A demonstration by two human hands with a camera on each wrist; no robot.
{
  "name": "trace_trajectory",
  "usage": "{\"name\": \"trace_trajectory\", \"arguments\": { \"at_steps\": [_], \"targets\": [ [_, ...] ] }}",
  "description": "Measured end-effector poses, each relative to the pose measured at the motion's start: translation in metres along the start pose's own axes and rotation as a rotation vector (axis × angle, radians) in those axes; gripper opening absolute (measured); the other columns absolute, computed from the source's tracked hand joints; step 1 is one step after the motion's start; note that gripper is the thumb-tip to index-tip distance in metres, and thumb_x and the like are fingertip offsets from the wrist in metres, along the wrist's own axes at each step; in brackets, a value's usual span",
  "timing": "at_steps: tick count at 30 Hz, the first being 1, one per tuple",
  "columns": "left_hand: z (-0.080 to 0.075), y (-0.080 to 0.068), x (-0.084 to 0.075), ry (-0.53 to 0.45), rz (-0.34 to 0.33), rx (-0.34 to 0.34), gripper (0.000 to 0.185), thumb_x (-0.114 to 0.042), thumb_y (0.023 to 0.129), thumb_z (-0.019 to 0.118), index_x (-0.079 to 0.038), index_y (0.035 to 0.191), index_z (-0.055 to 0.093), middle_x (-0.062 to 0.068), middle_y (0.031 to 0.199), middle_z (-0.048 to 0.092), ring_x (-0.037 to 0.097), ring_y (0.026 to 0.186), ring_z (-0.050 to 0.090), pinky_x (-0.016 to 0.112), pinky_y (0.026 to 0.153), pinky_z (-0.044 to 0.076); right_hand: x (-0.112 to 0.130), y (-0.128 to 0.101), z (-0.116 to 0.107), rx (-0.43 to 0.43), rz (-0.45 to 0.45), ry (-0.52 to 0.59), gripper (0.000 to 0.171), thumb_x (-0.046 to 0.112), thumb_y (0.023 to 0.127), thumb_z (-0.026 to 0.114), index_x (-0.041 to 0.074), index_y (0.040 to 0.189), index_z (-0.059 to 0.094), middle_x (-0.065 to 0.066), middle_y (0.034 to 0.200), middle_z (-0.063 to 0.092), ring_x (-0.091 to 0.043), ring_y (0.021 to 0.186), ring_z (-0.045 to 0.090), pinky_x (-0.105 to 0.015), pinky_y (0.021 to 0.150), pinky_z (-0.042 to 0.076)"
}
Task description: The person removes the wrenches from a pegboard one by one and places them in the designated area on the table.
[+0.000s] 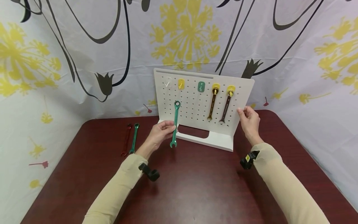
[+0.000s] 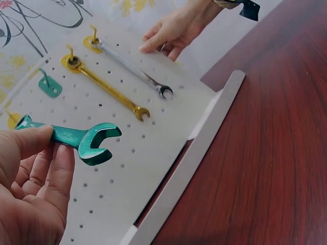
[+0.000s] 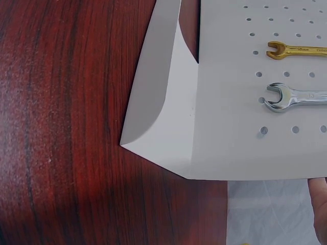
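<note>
1. The left hand pinches a green wrench by the lower part of its shaft, thumb on one side and fingers curled behind. The wrench stands nearly upright in front of the white pegboard, ring end up and open jaw down, a little below the yellow hook.
2. The right hand rests on the pegboard's right edge, fingers lightly bent around it, bracing the board (the right wrist view shows only a fingertip, so how firm the hold is cannot be told).
3. The wrench looks like solid steel: stiff, fairly heavy for its size, not fragile. Its painted finish is smooth and may slip in a light pinch.
4. The flat middle of the shaft seems the best place to hold it. That leaves the ring end free and keeps the weight balanced.
5. A gold wrench and a silver wrench hang from their own yellow hooks on the right; a green hook and a white hook are bare.
6. Another green wrench and a red wrench lie side by side on the dark red table, to the left.
</note>
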State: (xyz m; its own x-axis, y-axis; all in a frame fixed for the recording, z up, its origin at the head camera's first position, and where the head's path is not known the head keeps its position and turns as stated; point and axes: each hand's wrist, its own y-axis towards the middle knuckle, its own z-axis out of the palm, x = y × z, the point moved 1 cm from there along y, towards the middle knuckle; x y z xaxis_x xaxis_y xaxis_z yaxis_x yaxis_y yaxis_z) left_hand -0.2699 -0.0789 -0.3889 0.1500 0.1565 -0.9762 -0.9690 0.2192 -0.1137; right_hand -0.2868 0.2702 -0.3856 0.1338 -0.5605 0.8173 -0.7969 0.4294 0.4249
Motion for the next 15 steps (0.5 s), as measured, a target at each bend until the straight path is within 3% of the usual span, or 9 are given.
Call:
{"name": "trace_trajectory", "arguments": {
  "at_steps": [15],
  "targets": [
    [-0.038,-0.005,0.007,0.111,-0.064,-0.079,0.026,-0.009,0.091,0.062,0.0,0.115,0.058,-0.007,0.084,0.066,0.007,0.079,0.066,0.019,0.07,0.055,0.0,0.0,0.0,0.006,-0.001,-0.025,0.033,0.034,0.092,0.059,0.003,0.084,0.058,0.014,0.061,0.044,-0.004,0.057,0.037,-0.02,0.051,0.03]
  ]
}}
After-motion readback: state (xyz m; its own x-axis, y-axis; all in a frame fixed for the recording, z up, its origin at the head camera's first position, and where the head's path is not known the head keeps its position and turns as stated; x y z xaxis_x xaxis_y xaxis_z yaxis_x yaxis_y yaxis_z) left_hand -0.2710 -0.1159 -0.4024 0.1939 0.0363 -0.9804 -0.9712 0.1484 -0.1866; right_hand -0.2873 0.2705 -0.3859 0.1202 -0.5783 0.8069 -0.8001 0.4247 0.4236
